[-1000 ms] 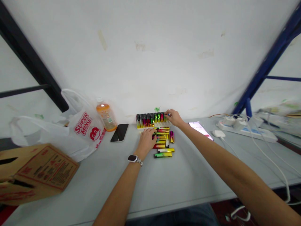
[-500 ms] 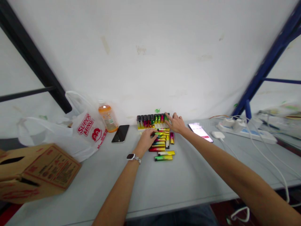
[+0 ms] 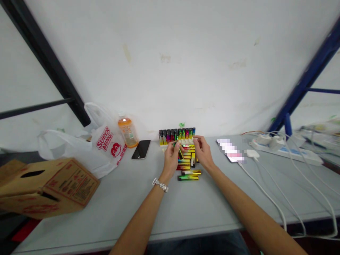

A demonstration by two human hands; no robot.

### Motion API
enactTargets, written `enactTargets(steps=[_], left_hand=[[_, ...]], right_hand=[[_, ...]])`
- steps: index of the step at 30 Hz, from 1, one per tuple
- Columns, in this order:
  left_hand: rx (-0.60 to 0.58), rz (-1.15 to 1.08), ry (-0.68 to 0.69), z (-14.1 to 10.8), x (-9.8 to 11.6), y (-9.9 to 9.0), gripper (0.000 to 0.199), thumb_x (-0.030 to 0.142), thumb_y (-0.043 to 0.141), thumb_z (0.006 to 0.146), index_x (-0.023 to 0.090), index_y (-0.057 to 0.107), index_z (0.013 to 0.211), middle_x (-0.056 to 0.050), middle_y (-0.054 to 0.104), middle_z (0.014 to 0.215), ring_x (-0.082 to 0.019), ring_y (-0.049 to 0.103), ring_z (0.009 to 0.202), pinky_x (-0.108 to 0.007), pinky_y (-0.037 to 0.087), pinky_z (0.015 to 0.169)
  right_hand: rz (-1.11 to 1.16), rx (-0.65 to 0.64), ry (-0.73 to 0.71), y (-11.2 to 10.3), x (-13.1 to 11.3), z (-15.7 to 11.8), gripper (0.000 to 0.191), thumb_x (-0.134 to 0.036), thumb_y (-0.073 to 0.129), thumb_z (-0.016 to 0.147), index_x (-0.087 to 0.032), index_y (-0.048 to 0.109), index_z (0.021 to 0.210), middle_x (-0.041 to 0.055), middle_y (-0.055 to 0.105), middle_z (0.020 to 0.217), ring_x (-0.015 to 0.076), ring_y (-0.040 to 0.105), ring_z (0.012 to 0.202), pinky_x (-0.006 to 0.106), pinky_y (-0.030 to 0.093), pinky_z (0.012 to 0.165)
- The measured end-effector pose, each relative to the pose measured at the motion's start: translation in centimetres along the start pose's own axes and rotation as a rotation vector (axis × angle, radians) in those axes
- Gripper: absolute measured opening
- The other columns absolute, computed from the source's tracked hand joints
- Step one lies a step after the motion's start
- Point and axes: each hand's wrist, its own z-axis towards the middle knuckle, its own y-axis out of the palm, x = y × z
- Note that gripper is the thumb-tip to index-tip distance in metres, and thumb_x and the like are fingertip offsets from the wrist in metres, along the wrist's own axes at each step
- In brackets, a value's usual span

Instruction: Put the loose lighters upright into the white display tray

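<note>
Several shiny, multicoloured cigarette lighters [image 3: 187,133] stand upright in rows in a white tray [image 3: 162,143] against the wall. In front of it more lighters [image 3: 189,177] lie flat on the table, mostly sideways in a loose pile. My left hand [image 3: 171,156], with a silver band at the wrist, is closed around a lighter [image 3: 181,153] tilted between thumb and fingers. To the right of the pile is my right hand [image 3: 203,151]. Its thumb and index finger are slightly apart near the tray's front right corner, with nothing visible between them.
A dark phone [image 3: 141,149], an orange drink bottle [image 3: 128,132], a white plastic bag [image 3: 103,156] and a cardboard box [image 3: 71,184] are on the left. Rightward lie a lit phone [image 3: 230,150], a white charger [image 3: 252,153], cables and a power strip [image 3: 289,151].
My right hand has drawn back from the tray's right end, where a blue-topped lighter now shows. My left hand has turned and lifted a lighter from the pile. The view has shifted slightly.
</note>
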Motion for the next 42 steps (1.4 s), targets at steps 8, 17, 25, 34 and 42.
enactTargets(steps=[8, 17, 25, 34, 42], left_hand=[[0.093, 0.133, -0.059, -1.1, 0.3, 0.8, 0.045, 0.058, 0.058, 0.085, 0.016, 0.054, 0.07, 0.006, 0.048, 0.056, -0.005, 0.04, 0.045, -0.017, 0.036, 0.045], [0.196, 0.32, -0.108, -1.1, 0.5, 1.1, 0.034, 0.04, 0.055, 0.083, 0.016, 0.057, 0.06, 0.002, 0.056, 0.053, -0.011, 0.05, 0.049, -0.021, 0.038, 0.047], [0.124, 0.331, -0.045, -1.5, 1.4, 0.8, 0.049, 0.056, 0.054, 0.086, 0.017, 0.054, 0.057, 0.002, 0.052, 0.051, -0.01, 0.045, 0.049, -0.021, 0.036, 0.048], [0.157, 0.346, -0.097, -0.9, -0.1, 0.8, 0.027, 0.034, 0.055, 0.085, 0.015, 0.061, 0.066, 0.002, 0.059, 0.059, -0.013, 0.053, 0.053, -0.022, 0.041, 0.05], [0.037, 0.386, 0.025, -1.6, 0.1, 0.4, 0.047, 0.054, 0.047, 0.093, 0.017, 0.062, 0.069, -0.002, 0.062, 0.065, -0.016, 0.056, 0.063, -0.025, 0.043, 0.061]], right_hand=[[0.132, -0.047, 0.055, 0.0, -0.2, -1.4, 0.04, -0.054, 0.046, 0.094, -0.019, 0.062, 0.103, 0.0023, 0.065, 0.08, 0.0191, 0.059, 0.075, 0.03, 0.047, 0.067], [0.086, -0.077, 0.06, 0.3, 0.3, -1.6, 0.043, -0.056, 0.042, 0.094, -0.02, 0.064, 0.095, -0.0012, 0.058, 0.07, 0.0166, 0.054, 0.066, 0.028, 0.043, 0.063], [0.078, -0.094, 0.053, 0.2, 0.3, -1.7, 0.044, -0.056, 0.041, 0.096, -0.02, 0.064, 0.087, -0.0009, 0.056, 0.069, 0.017, 0.054, 0.067, 0.028, 0.042, 0.064], [0.09, -0.114, 0.066, 0.3, 0.0, -1.8, 0.045, -0.059, 0.043, 0.094, -0.02, 0.065, 0.087, -0.002, 0.052, 0.063, 0.0168, 0.052, 0.062, 0.027, 0.043, 0.058], [0.17, -0.176, -0.023, 0.8, -1.1, -2.4, 0.033, -0.051, 0.06, 0.088, -0.019, 0.065, 0.095, 0.0011, 0.063, 0.079, 0.015, 0.053, 0.065, 0.028, 0.045, 0.061]])
